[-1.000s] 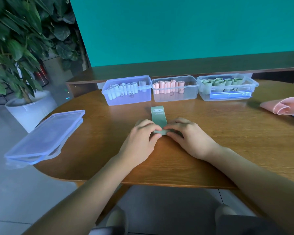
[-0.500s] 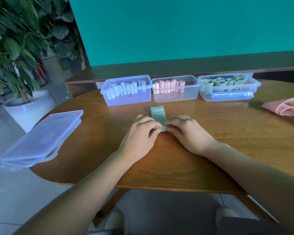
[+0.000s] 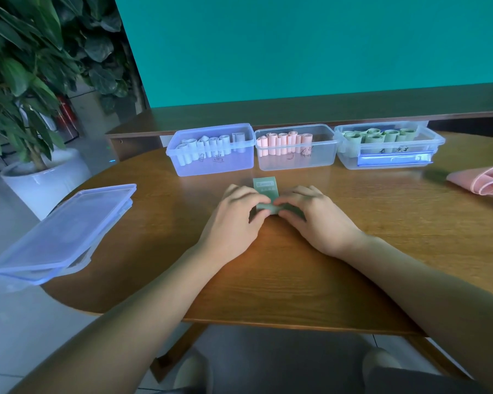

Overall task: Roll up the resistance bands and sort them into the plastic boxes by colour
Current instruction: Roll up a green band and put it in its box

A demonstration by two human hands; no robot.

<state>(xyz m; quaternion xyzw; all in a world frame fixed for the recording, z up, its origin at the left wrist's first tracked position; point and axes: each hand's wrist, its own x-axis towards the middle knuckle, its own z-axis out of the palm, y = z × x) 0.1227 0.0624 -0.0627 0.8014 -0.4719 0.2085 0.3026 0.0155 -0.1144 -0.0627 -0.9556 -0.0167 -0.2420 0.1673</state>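
From the head view, the left hand [image 3: 234, 220] and right hand [image 3: 319, 220] each pinch the rolled end of a green band [image 3: 265, 191] in a curled grip on the wooden surface [image 3: 268, 274], just before three boxes [image 3: 296, 163] holding rolls.

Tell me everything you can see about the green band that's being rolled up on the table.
The green band is a flat, matte, pale sage strip that looks like thin rubber. It lies on the wooden table, in front of the middle box, pointing away from the person. Its near end is wound into a small roll, which the left hand and the right hand pinch from either side. The short flat tail carries small printed marks, too small to read.
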